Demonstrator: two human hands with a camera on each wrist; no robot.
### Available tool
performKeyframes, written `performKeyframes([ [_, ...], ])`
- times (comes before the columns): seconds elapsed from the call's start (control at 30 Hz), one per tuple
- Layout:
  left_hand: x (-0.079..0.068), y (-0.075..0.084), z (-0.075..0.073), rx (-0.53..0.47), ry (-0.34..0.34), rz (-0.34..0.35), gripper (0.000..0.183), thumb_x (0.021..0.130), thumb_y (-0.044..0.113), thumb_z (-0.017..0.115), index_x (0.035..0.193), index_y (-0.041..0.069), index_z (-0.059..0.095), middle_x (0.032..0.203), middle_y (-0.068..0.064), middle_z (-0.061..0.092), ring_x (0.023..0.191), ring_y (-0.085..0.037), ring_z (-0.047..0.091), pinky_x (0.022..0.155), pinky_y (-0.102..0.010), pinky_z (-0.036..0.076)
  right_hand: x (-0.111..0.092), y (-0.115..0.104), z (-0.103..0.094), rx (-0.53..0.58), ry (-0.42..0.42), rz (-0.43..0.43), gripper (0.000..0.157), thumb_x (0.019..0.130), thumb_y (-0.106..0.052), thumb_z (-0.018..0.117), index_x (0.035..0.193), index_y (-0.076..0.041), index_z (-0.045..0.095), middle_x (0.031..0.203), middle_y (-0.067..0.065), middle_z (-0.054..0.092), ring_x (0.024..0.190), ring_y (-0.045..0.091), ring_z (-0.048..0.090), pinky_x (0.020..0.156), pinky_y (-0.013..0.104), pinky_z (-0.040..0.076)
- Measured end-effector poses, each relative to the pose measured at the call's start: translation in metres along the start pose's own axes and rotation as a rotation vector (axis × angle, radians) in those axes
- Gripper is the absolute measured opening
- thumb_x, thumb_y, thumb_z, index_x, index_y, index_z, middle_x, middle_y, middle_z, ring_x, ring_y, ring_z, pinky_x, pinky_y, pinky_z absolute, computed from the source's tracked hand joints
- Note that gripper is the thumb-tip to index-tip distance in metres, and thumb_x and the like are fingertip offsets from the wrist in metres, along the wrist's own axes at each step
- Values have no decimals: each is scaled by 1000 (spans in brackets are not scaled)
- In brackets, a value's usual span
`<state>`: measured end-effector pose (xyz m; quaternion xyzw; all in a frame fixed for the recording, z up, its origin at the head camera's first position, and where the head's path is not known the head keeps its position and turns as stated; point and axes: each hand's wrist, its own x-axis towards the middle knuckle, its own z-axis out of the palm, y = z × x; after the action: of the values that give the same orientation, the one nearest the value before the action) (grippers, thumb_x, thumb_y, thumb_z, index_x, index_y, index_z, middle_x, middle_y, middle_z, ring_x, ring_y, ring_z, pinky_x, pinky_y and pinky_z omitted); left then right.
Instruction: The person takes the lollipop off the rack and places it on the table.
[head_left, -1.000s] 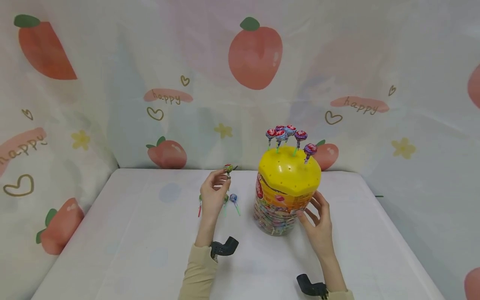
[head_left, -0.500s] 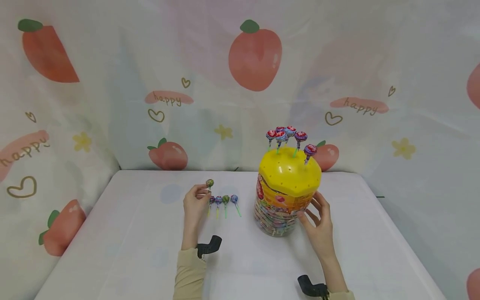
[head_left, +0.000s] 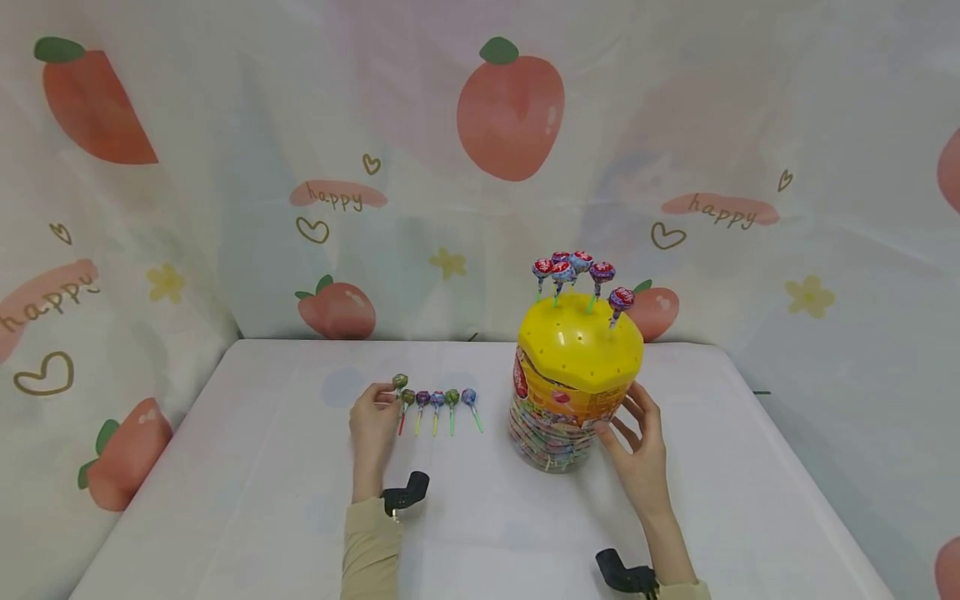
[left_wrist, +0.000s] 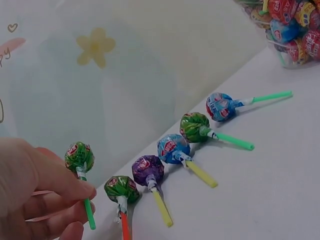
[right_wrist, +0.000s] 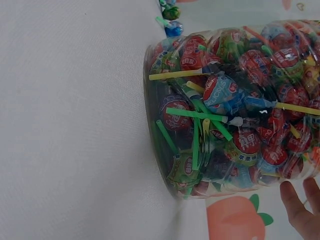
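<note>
My left hand [head_left: 373, 427] pinches a green-wrapped lollipop [left_wrist: 80, 156] by its green stick, candy end up, just left of a row on the table. Nearest in that row is a green lollipop [left_wrist: 121, 189] with a red stick. Beyond it lie a purple lollipop [left_wrist: 148, 170], a blue lollipop [left_wrist: 173, 148], another green lollipop [left_wrist: 195, 127] and another blue lollipop [left_wrist: 220, 107]. My right hand [head_left: 641, 458] holds the right side of a clear candy jar [head_left: 551, 442], thumb in front and fingers farther back. In the right wrist view, fingertips [right_wrist: 290, 192] touch the jar.
The jar is full of lollipops and has a yellow lid [head_left: 577, 346] with small holes. Several lollipops [head_left: 602, 272] stand upright in it. A white cloth covers the table [head_left: 262, 483]; a patterned fabric backdrop [head_left: 420, 108] rises behind.
My left hand has moved left and down with the green lollipop, from above the row to its left end, uncovering the lollipops there. The right hand and the jar stay put.
</note>
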<state>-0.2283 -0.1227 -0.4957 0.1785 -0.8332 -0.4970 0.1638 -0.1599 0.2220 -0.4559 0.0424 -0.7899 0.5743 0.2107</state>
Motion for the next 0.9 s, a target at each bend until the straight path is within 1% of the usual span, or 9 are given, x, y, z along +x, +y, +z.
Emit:
performKeyframes([
  [0.1, 1, -4, -2, 32, 15, -2, 24, 78, 8, 62, 101, 11, 66, 88, -8, 69, 81, -21, 65, 65, -30, 44, 0, -4, 0, 11, 0, 17, 74, 82, -1, 63, 142, -23, 25, 140, -4, 34, 124, 0, 36, 95, 10, 39],
  [0.2, 1, -6, -4, 56, 24, -6, 24, 78, 8, 63, 102, 10, 65, 89, -8, 69, 81, -22, 66, 66, -32, 45, -2, -12, 0, 14, 2, 37, 74, 81, 0, 63, 142, -20, 25, 140, -1, 34, 123, 0, 36, 95, 10, 40],
  [0.33, 1, -8, -6, 90, 36, -13, 24, 78, 7, 61, 101, 9, 66, 87, -9, 68, 79, -23, 65, 63, -32, 44, -4, -24, 1, 4, 4, 49, 73, 82, 0, 62, 142, -15, 25, 140, 3, 34, 122, -2, 36, 95, 10, 40],
  [0.43, 1, -10, -6, 125, 42, -9, 22, 78, 7, 60, 100, 8, 66, 85, -9, 68, 77, -24, 64, 61, -31, 42, -5, -29, 2, -4, 6, 54, 72, 82, 0, 61, 142, -14, 24, 140, 4, 34, 121, -2, 35, 94, 10, 39],
  [0.63, 1, -13, -6, 183, 45, -7, 21, 77, 6, 58, 97, 8, 66, 83, -8, 68, 74, -25, 63, 58, -32, 41, -5, -31, 2, 1, 6, 49, 71, 82, 0, 61, 142, -14, 25, 140, 5, 34, 121, -1, 36, 94, 8, 39],
  [0.9, 2, -16, -5, 205, 37, -4, 22, 77, 6, 58, 97, 8, 66, 83, -7, 69, 75, -25, 64, 59, -34, 42, -4, -30, 2, 5, 5, 52, 72, 82, 0, 61, 142, -14, 24, 141, 4, 33, 122, -1, 35, 93, 6, 38],
])
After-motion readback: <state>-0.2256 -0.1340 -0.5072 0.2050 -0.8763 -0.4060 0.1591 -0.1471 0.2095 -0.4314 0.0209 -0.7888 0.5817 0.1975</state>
